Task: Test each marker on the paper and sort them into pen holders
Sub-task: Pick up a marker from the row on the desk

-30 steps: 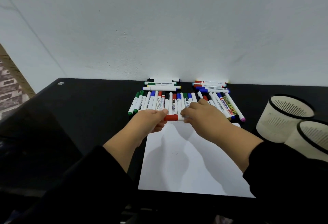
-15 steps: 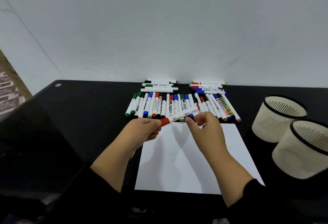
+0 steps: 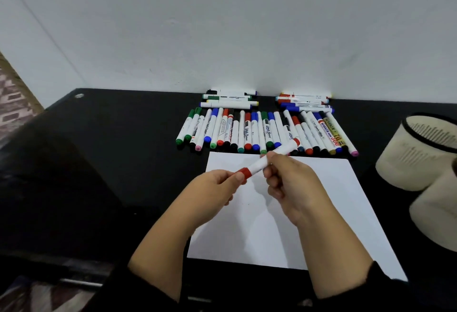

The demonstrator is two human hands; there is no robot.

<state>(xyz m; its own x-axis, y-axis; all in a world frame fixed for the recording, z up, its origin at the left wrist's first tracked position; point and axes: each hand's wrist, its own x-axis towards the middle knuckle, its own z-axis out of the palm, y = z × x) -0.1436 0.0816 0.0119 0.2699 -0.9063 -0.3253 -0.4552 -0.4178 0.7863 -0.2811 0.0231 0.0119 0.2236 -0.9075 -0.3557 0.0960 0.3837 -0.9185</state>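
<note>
While the left hand pinches the cap and the right hand grips the barrel, the red marker hangs capped above blank paper; beyond both hands, markers await; holders apparently unfilled.

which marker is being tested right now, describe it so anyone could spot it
Start at the white paper on the black table. Above its far edge both hands hold one white marker with a red cap. Unlike the markers lying in the row behind, it is lifted off the table.
</note>
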